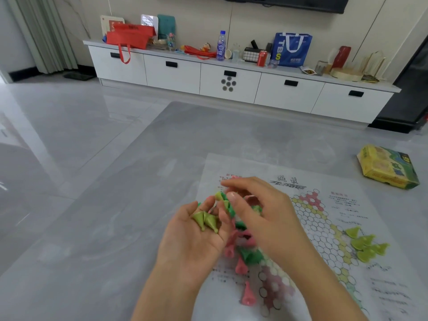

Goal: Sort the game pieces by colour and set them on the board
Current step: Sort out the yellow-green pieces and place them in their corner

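My right fingers [231,196] pinch a yellow-green piece [218,195]. My left hand [196,235], cupped, holds two more [206,221]. Board [324,228]: five set upright [366,245].

Floor [58,126]: glossy grey tile, reflecting daylight from the left. Pale green curtain [44,31] hangs at the left wall. Long white low cabinet [231,82] with black drawer handles runs along a beige panelled wall [208,17]; its top is cluttered. Dark screen [289,2] mounted above.
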`<state>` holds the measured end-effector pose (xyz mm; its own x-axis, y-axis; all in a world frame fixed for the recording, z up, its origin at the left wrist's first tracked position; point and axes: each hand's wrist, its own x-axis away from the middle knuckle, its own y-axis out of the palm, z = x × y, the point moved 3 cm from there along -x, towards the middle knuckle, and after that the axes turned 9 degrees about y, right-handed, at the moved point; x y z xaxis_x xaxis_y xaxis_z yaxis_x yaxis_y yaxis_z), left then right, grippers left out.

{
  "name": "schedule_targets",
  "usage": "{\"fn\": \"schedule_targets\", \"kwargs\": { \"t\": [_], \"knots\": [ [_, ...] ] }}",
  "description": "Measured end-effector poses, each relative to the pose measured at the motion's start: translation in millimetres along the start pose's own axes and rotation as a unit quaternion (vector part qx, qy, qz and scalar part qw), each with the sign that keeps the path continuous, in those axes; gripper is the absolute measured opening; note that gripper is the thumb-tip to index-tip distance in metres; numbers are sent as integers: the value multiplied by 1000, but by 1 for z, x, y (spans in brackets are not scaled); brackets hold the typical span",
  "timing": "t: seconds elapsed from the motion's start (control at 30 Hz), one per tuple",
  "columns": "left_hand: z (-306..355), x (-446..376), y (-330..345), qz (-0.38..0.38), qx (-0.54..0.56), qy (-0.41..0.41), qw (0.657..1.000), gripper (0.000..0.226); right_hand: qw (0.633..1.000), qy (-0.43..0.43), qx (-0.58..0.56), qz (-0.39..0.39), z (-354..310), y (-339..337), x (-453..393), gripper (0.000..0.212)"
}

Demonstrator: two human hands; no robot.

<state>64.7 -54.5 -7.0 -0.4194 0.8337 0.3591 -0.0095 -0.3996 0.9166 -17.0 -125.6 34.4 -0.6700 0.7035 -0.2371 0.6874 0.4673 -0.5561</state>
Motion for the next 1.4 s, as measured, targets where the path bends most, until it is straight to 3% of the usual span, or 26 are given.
{"fn": "schedule_targets", "kwargs": {
  "t": [0.07, 0.2, 0.33, 0.47, 0.57, 0.73, 0.87, 0.93, 1.03, 1.13, 1.23, 1.4],
  "knots": [
    [6, 1, -1, -1, 24, 24, 999, 24, 991, 10, 130, -5, 7, -3, -18, 24],
    [20, 7, 3, -43, 33, 70, 996, 20, 928, -26, 345, -140, 13, 14, -44, 39],
    [28, 6, -2, -38, 53, 88, 994, 16, 863, -48, 448, -229, 12, 34, -53, 35],
    [33, 5, -8, -20, 57, 115, 992, 14, 861, -45, 458, -217, 14, 46, -54, 25],
    [41, 7, -9, -16, 59, 140, 988, 12, 870, -41, 441, -217, 18, 48, -53, 19],
    [46, 5, -12, 22, 19, 156, 987, 22, 921, 17, 336, -194, 10, 32, -50, 15],
    [33, 4, -9, 32, -42, 135, 989, 15, 983, 72, 94, -141, -27, -3, -29, 14],
    [17, 6, -3, -19, -79, 80, 993, 19, 987, 79, 4, -140, -42, -11, -12, 14],
    [-6, 10, 2, -68, -101, -20, 992, 27, 989, 75, 4, -131, -38, -5, 10, 11],
    [-16, 9, -2, -79, -91, -74, 990, 42, 990, 113, -55, -57, -18, -12, 20, 12],
    [-20, 9, -4, -82, -63, -86, 991, 45, 987, 130, -94, 8, -4, -29, 27, 12],
    [-39, 12, 2, -98, -104, -77, 987, 39, 994, 100, -25, 36, 6, -34, 37, 13]
  ]
}}
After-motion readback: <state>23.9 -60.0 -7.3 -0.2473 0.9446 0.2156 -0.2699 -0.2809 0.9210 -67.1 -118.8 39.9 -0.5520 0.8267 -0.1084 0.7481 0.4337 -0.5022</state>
